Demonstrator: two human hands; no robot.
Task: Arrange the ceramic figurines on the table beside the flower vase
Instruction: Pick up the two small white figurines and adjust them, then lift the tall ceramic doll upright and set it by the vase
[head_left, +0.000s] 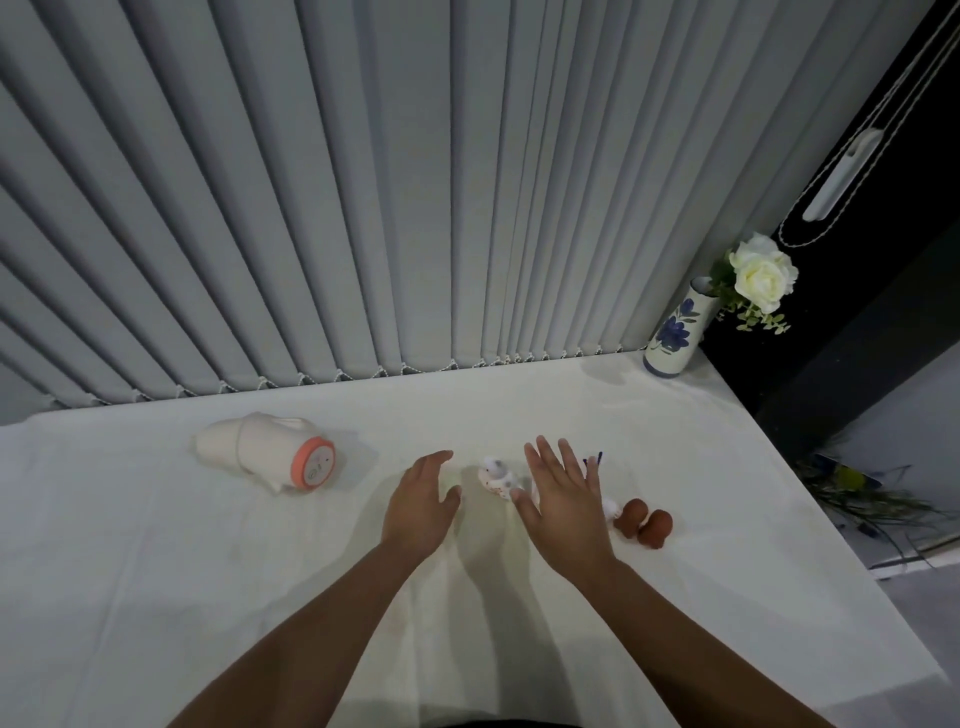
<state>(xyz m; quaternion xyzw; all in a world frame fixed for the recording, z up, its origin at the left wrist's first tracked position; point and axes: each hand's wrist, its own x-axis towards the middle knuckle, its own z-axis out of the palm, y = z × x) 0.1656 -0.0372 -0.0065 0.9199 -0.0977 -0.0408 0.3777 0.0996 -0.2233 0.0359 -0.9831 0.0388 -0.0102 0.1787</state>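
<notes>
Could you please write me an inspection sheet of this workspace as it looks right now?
Surface: table under a white cloth, lightly creased.
Job's things: small white speckled figurine between the hands; brown figurine lying to the right; another small white piece and something blue mostly hidden behind the right hand. Flower vase, white with blue flowers, upright at the far right corner, holding a white rose.
Clutter: cream device with an orange end, lying on its side at the left.
Grippers: left hand and right hand open, holding nothing.
Cables: blind cord hanging at the right.
Surroundings: grey vertical blinds behind the table; foliage on the floor at the right.
</notes>
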